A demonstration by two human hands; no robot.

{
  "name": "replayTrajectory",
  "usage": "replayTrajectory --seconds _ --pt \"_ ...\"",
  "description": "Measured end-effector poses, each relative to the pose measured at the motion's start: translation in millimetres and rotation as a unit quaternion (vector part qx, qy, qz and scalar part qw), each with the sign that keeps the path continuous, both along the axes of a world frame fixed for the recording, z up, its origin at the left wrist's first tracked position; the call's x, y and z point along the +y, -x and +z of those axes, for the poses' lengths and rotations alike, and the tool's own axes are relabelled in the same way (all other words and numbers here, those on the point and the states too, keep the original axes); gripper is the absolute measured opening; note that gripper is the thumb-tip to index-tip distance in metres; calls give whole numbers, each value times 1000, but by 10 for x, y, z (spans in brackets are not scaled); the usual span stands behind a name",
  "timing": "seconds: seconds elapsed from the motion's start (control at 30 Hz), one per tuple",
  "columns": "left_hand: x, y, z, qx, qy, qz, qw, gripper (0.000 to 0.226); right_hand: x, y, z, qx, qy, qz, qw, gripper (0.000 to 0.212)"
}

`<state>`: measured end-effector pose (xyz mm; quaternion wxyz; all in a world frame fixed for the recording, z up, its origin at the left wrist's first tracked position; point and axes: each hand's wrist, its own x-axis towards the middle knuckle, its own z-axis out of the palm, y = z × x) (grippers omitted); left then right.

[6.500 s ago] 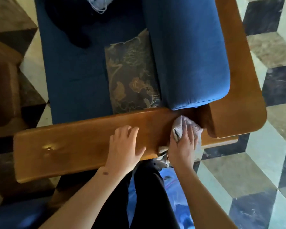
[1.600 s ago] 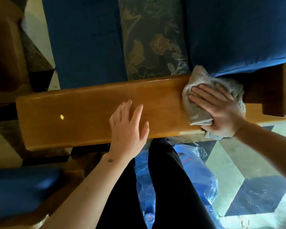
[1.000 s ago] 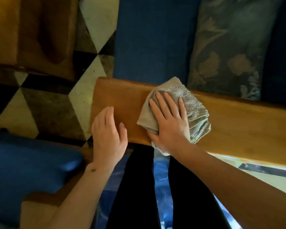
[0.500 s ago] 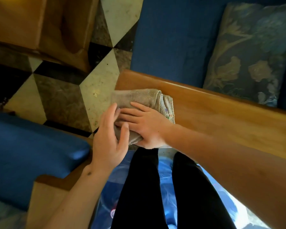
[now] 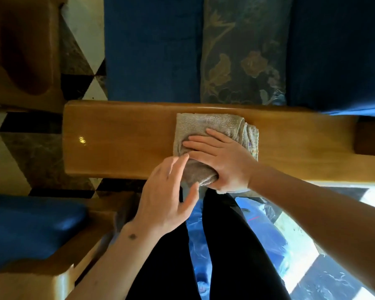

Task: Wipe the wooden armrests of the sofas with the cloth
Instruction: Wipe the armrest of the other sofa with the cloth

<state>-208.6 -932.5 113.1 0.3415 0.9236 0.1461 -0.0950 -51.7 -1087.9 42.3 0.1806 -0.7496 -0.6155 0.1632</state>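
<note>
A person's right hand [image 5: 222,160] is pressing a folded cloth [image 5: 210,128] flat onto the wooden armrest [image 5: 121,137], fingers spread across it and the thumb hooking the cloth over the armrest's near edge. The left hand [image 5: 167,199] is hovering open and unclenched just beside the cloth, its fingertips [image 5: 183,158] touching the cloth's near-left corner. Beyond the armrest, a floral cushion [image 5: 243,57] is lying on the blue seat [image 5: 154,48].
</note>
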Motion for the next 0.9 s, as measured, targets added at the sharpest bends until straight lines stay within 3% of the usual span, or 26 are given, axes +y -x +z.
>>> replayTrajectory --seconds 0.17,0.43,0.57,0.63,0.67,0.77,0.8,0.83,0.87,0.9 --pt "-536 -339 -35 -19 -24 -35 999 50 -857 -164 6 -13 -8 -66 998 75" --pt "-889 -541 -257 61 -134 -55 988 48 -2064 -331 -36 -41 -7 -203 978 67" --pt "-924 -548 -199 94 -98 -21 990 45 -1954 -111 130 55 -15 -365 929 60" --pt "-942 -528 -81 112 -52 28 992 46 -1702 -28 324 198 -16 -489 850 64" --pt "-930 -504 -1 115 -34 51 991 46 -1558 -15 455 283 -15 -554 782 63" --pt "-855 -483 219 124 41 129 983 47 -1126 -167 879 503 -60 -703 499 34" --pt "-778 -480 332 136 100 199 965 45 -947 -238 1036 560 -95 -703 428 22" --pt "-702 -484 441 156 194 302 920 39 -782 -277 1167 611 -117 -684 380 20" --pt "-593 -488 591 169 313 428 831 30 -552 -322 1325 653 -126 -659 352 23" --pt "-540 -501 677 181 435 524 709 27 -379 -332 1439 684 -137 -636 331 28"
